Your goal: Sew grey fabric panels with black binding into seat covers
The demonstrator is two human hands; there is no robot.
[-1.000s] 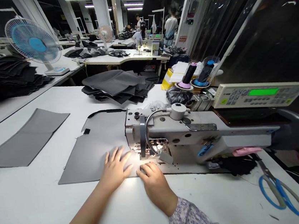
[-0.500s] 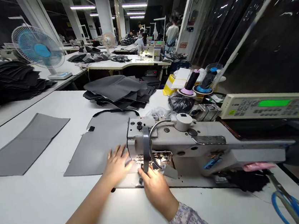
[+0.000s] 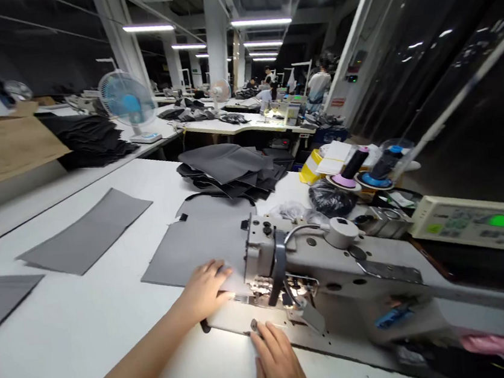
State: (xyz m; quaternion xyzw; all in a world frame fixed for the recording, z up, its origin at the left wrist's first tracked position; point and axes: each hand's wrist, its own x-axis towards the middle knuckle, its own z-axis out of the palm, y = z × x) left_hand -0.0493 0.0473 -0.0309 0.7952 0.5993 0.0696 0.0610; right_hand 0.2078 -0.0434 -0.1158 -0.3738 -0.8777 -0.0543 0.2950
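A grey fabric panel (image 3: 190, 250) lies on the white table and runs in under the head of a sewing machine (image 3: 315, 260). My left hand (image 3: 204, 291) rests flat on this panel, just left of the presser foot, and holds nothing. My right hand (image 3: 276, 362) lies open at the front edge of the machine's metal bed (image 3: 234, 318), with its fingertips near a small metal knob (image 3: 253, 326). The needle area is partly hidden by the machine's grey guard.
A stack of dark fabric pieces (image 3: 227, 170) lies behind the machine. Grey panels (image 3: 87, 235) lie to the left. To the right stand thread cones (image 3: 354, 168), a black bag (image 3: 330, 198) and a green-screen control box (image 3: 478, 221). Co-workers sit at distant tables.
My right hand has drawn back toward the front edge of the bed, away from the needle. My view has swung left and up. My left hand stays on the panel.
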